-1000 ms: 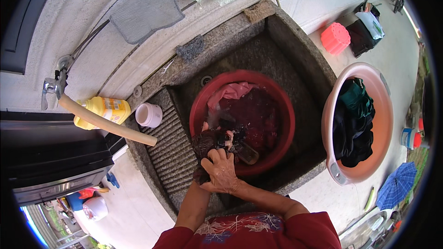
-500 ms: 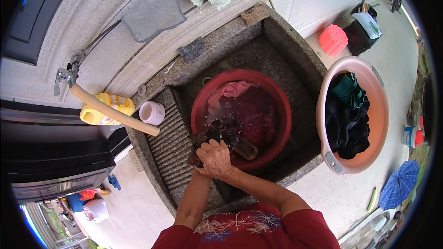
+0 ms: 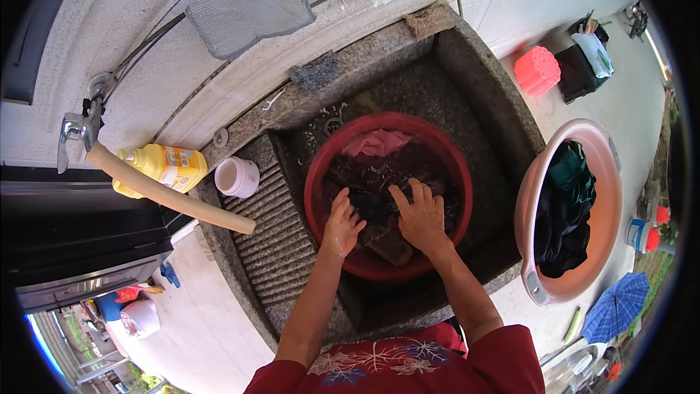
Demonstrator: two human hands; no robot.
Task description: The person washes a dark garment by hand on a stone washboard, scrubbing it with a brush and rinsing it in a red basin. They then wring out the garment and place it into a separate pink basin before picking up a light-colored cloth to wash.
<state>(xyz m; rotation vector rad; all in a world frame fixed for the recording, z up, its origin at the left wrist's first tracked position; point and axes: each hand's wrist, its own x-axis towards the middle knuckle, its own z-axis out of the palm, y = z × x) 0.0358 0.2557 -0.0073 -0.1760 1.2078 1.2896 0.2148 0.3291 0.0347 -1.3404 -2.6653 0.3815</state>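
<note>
My left hand (image 3: 343,225) hovers over the left rim of a red basin (image 3: 316,184), fingers apart and nothing in it. Over the basin's right half, my right hand (image 3: 421,215) has its fingers spread above the wet laundry, also holding nothing. Dark clothes (image 3: 372,179) lie soaking in the water, with a pink cloth (image 3: 376,143) at the far side. Near the front rim a brownish block-like thing (image 3: 388,246) rests in the basin; I cannot tell its kind. The basin stands inside a stone sink (image 3: 485,95).
A ribbed washboard (image 3: 266,230) forms the sink's left part. By it are a white tub (image 3: 237,177), a yellow bottle (image 3: 171,166) and a tap hose (image 3: 175,193). To the right stands a pink oval tub (image 3: 607,208) with dark clothes. A grey cloth (image 3: 251,7) hangs on the wall.
Both hands were together, gripping dark cloth at the basin's left edge. The cloth is let go into the water, and my hands have parted, the right one moving rightward.
</note>
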